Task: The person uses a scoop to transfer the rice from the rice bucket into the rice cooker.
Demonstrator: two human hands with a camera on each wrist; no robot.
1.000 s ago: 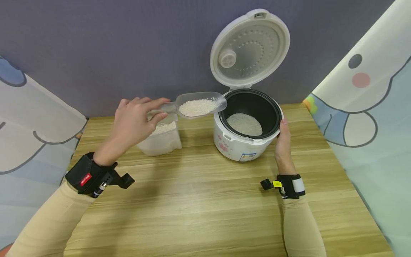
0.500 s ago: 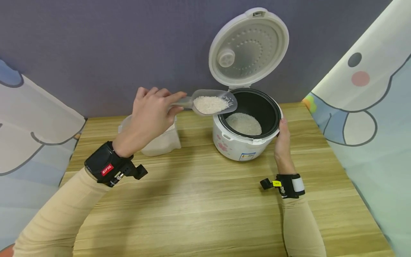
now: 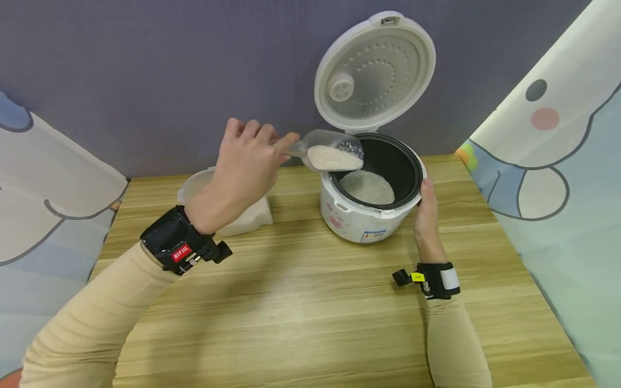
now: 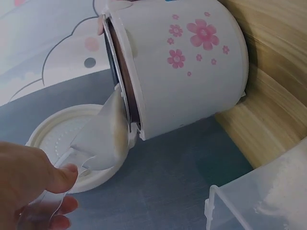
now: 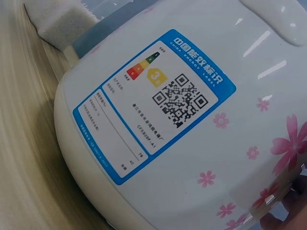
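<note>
My left hand (image 3: 249, 164) grips the handle of a clear plastic scoop (image 3: 312, 134), which holds white rice (image 3: 335, 158). The scoop is tilted, its lip overlapping the left rim of a white rice cooker (image 3: 356, 223) in the head view. Inside the cooker's black inner pot (image 3: 405, 167) lies more rice (image 3: 368, 187). My right hand (image 3: 427, 213) holds the cooker's right side, a fingertip up at the rim. In the right wrist view its fingers (image 5: 288, 211) show only at the corner, beside the pink flowers.
The cooker's lid (image 3: 375, 70) stands raised at the back, before a grey wall (image 3: 194, 81). A translucent rice bin (image 3: 249, 218) sits on the wooden table (image 3: 301, 302) to the left, partly covered by my left forearm and hand. Cartoon-printed sheets (image 3: 543, 145) flank the table.
My left hand has carried the scoop rightward from above the bin to the pot's rim and tilted it, so the rice has slid toward the lip. The right hand stays on the cooker.
</note>
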